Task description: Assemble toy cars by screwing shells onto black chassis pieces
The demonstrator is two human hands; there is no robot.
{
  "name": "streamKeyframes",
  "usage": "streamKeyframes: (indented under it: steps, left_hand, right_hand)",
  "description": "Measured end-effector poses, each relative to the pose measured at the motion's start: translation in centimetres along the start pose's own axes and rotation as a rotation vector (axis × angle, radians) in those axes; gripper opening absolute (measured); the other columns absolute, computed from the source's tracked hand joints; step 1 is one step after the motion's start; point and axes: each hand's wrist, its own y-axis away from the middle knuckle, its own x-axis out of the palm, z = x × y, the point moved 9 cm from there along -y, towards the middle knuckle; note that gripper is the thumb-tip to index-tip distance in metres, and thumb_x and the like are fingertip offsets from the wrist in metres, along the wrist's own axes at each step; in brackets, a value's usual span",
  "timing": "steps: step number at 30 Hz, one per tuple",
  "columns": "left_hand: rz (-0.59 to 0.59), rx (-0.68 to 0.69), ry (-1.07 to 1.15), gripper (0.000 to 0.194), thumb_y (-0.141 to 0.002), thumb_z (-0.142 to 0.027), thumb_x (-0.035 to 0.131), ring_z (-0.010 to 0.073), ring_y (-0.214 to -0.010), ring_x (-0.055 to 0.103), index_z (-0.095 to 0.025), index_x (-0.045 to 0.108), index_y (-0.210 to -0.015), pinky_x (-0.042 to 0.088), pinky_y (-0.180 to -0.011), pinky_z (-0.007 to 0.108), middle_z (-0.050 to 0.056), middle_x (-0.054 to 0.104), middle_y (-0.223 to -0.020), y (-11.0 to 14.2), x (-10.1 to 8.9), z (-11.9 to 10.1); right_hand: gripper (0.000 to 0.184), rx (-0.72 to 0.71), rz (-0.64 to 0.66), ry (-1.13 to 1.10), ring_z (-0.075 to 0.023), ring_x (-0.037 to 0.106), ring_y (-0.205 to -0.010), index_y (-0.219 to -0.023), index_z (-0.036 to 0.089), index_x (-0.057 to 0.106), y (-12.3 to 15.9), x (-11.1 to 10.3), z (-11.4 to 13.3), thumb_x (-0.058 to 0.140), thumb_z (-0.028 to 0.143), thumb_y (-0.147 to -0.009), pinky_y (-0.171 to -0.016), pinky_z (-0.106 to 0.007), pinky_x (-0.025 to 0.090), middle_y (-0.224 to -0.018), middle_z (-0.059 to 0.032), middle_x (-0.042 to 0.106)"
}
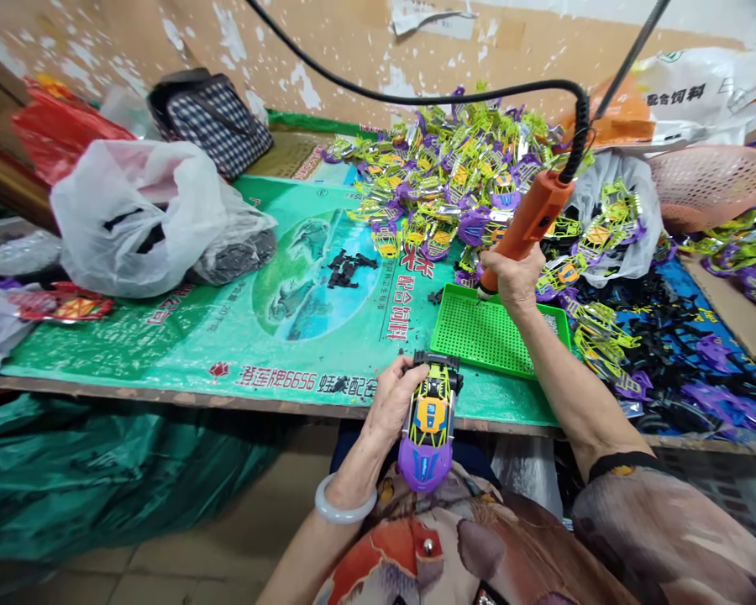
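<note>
My left hand [391, 395] grips a toy car [428, 420] by its black end, close to my body at the table's front edge. The car has a purple nose, an orange and yellow-green cage top and black parts. In my right hand [520, 277] is an orange electric screwdriver [532, 223], its fingers wrapped round the lower body. The tool leans, with its tip down at a shallow green perforated tray [479, 340]. Small screws [551, 322] lie at the tray's right end. Whether the tip touches anything there I cannot tell.
Behind the tray rises a heap of yellow-green and purple car bodies [441, 168]. A black cable [416, 94] arches to the screwdriver. Black parts [351, 267] lie mid-table. White plastic bags [139, 210] stand left; a pink basket [715, 185] and loose black parts [655, 353] are right.
</note>
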Motion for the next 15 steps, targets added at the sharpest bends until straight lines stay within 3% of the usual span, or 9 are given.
streamKeyframes:
  steps: [3, 6, 11, 15]
  left_hand:
    - [-0.011, 0.006, -0.007, 0.032, -0.067, -0.041, 0.072, 0.01, -0.055, 0.054, -0.017, 0.054, -0.079, 0.043, -0.055, 0.022, -0.003, 0.06, -0.065, 0.2, 0.1, -0.3]
    - [-0.015, 0.03, -0.038, 0.03, -0.068, -0.041, 0.071, 0.0087, -0.054, 0.051, -0.018, 0.053, -0.076, 0.041, -0.053, 0.021, -0.004, 0.056, -0.063, 0.1, 0.2, -0.5]
    - [-0.024, 0.018, -0.041, 0.028, -0.07, -0.041, 0.069, 0.0098, -0.054, 0.052, -0.018, 0.052, -0.075, 0.041, -0.053, 0.022, -0.003, 0.057, -0.063, -0.2, 0.0, -0.1]
    - [-0.022, 0.022, -0.012, 0.028, -0.068, -0.039, 0.068, 0.0096, -0.054, 0.051, -0.018, 0.051, -0.074, 0.042, -0.053, 0.023, -0.004, 0.056, -0.062, 0.0, 0.1, -0.3]
  right_hand:
    - [0.026, -0.023, 0.008, -0.06, -0.0116, 0.053, -0.053, -0.075, 0.021, 0.052, 0.0, -0.2, 2.0, 0.07, 0.026, -0.057, -0.054, -0.03, 0.048, -0.063, 0.007, 0.056]
    - [0.018, -0.023, 0.082, -0.245, -0.0118, 0.052, -0.049, -0.072, 0.02, 0.054, 1.2, 0.0, 5.6, 0.069, 0.022, -0.06, -0.049, -0.029, 0.046, -0.059, 0.0057, 0.054]
    - [0.009, 0.05, 0.294, -0.46, -0.0131, 0.054, -0.048, -0.065, 0.022, 0.061, 5.9, 1.3, 12.0, 0.07, 0.02, -0.064, -0.047, -0.03, 0.048, -0.059, 0.004, 0.056]
    - [0.011, 0.093, 0.364, -0.451, -0.0146, 0.056, -0.053, -0.064, 0.021, 0.065, 9.1, 2.3, 13.5, 0.076, 0.023, -0.061, -0.053, -0.032, 0.05, -0.061, 0.0023, 0.06]
